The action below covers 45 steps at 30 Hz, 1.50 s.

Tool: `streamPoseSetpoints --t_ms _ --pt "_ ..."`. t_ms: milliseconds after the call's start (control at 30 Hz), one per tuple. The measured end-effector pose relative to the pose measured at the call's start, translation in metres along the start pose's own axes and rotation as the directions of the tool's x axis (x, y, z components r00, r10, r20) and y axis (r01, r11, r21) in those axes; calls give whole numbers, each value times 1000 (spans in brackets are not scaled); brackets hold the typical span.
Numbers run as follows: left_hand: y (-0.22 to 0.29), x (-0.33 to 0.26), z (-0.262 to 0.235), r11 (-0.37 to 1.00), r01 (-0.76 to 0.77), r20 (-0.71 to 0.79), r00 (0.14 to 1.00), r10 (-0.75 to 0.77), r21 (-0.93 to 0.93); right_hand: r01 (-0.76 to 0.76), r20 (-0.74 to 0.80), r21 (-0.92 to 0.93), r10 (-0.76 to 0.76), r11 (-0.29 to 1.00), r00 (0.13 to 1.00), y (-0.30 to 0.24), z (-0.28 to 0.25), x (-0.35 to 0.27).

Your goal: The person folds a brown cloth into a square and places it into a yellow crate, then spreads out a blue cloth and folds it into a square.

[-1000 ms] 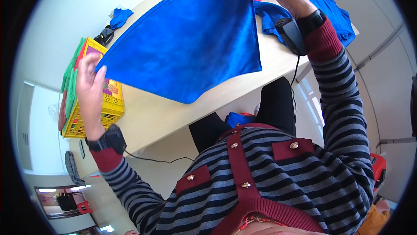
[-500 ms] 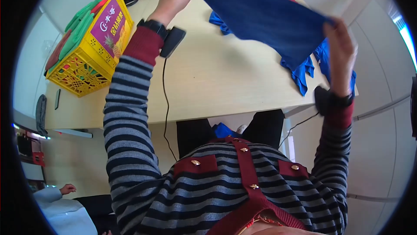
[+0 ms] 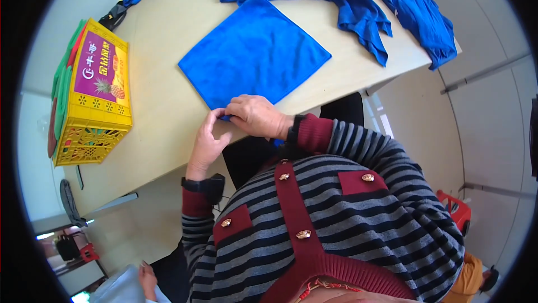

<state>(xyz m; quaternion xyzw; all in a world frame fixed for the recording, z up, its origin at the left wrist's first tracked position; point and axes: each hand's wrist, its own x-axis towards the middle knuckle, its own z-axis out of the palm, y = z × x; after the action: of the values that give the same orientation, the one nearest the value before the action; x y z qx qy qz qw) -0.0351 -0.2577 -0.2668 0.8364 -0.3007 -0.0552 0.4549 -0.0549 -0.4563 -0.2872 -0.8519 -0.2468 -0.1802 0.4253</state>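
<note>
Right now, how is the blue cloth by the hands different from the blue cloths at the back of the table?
The blue cloth by the hands lies flat and smooth, spread as a neat square; the far blue cloths are crumpled in a loose heap. Both hands, left hand and right hand, pinch the flat cloth's near corner, while nothing touches the heap. Both are the same bright blue and lie on the same table.

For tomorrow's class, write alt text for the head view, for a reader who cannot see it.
Both hands, left hand and right hand, pinch the near corner of a square blue cloth spread flat on a pale wooden table; a yellow plastic crate stands left, crumpled blue garments beyond.
</note>
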Motion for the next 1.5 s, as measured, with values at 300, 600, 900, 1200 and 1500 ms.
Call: streamPoseSetpoints --t_ms 300,600,900,1200,1500 --pt "-34 -17 5 994 -29 -244 968 55 109 112 107 -255 -87 960 990 27 -34 -16" --pt "-32 -32 1 992 -39 -340 937 79 123 -45 -49 -494 23 869 999 93 -142 -57" --pt "-28 -19 -24 978 -7 -389 917 89 207 -57 14 -488 73 871 997 94 -179 -39" --pt "14 91 -144 985 -168 -524 837 156 26 -110 -54 -183 102 977 993 42 -264 92" --pt "-25 293 -228 982 -190 -529 835 151 -20 -149 -146 -100 134 984 980 154 -301 272"
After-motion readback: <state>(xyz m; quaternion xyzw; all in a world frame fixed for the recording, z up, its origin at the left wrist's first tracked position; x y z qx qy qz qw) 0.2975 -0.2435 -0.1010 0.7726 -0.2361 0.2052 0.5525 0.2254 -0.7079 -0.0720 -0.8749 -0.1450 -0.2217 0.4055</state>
